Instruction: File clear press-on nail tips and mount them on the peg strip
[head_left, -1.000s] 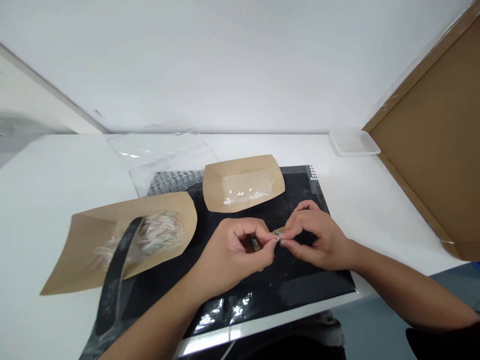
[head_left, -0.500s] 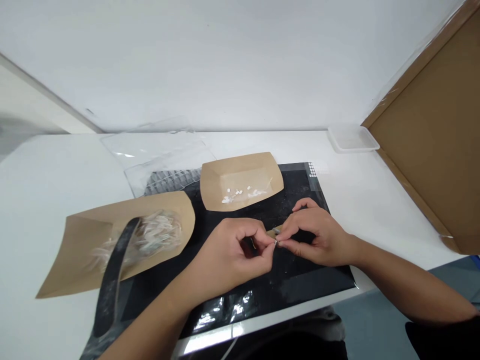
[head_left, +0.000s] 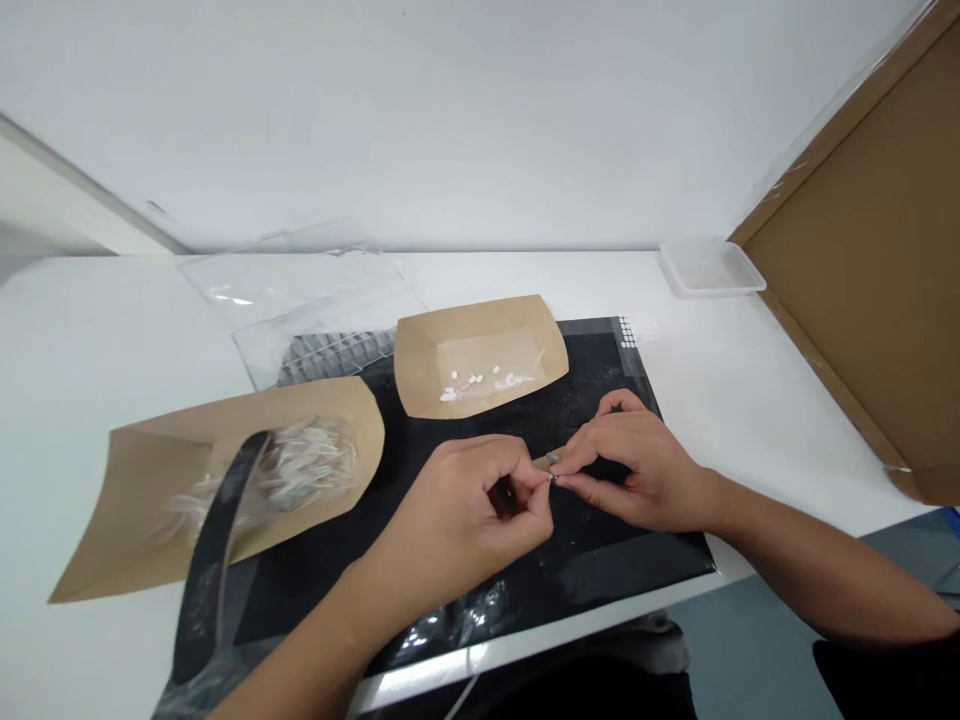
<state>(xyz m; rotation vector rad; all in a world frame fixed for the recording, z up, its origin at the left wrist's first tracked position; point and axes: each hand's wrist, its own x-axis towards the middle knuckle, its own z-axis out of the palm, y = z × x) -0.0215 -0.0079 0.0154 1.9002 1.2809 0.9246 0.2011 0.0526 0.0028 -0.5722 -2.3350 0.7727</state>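
Note:
Above the black mat (head_left: 600,575), my left hand (head_left: 480,500) and my right hand (head_left: 637,465) meet fingertip to fingertip. Both are pinched around a tiny shiny piece (head_left: 552,478), too small to make out. Just behind the fingertips lies a small tan item with a grey bit on it, partly hidden by my fingers. Behind my hands, a brown paper tray (head_left: 427,350) holds small white pieces (head_left: 474,378).
At the left, a larger brown tray (head_left: 142,500) contains thin clear pieces in plastic (head_left: 311,465), with a black strap (head_left: 217,560) across it. Clear plastic sheets (head_left: 300,290) lie behind. A clear container (head_left: 712,268) and a cardboard box (head_left: 870,250) stand at the right.
The view has shifted slightly, so the trays appear a little further left and higher. My hands remain together at the tiny piece, in nearly the same pose.

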